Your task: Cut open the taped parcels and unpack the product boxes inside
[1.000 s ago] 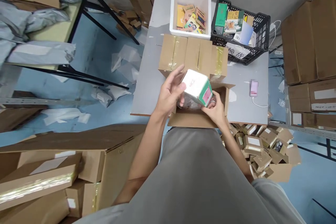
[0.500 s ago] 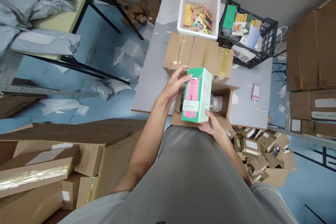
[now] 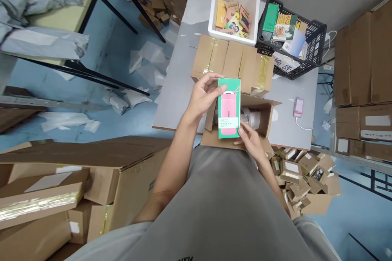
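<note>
I hold a green product box (image 3: pixel 229 108) printed with a pink bottle, its printed face turned up to me. My left hand (image 3: pixel 204 94) grips its far top end, fingers curled over the edge. At the near bottom end my right hand (image 3: pixel 249 140) pinches it. The box hovers over an open cardboard carton (image 3: pixel 266 119) at the near edge of a grey table (image 3: pixel 180 89); white wrapping (image 3: pixel 251 117) lies inside the carton.
Behind the carton sits a taped cardboard box (image 3: pixel 234 63), then a white foam bin (image 3: pixel 235 6) of small colourful packs and a black crate (image 3: pixel 290 40) of booklets. A phone (image 3: pixel 298 107) on a cable lies to the right. Small brown boxes (image 3: pixel 306 175) litter the floor; large cartons stand left.
The box was lifted out of the carton and turned from showing a white side to its pink-bottle face, now held flat and lengthwise between both hands.
</note>
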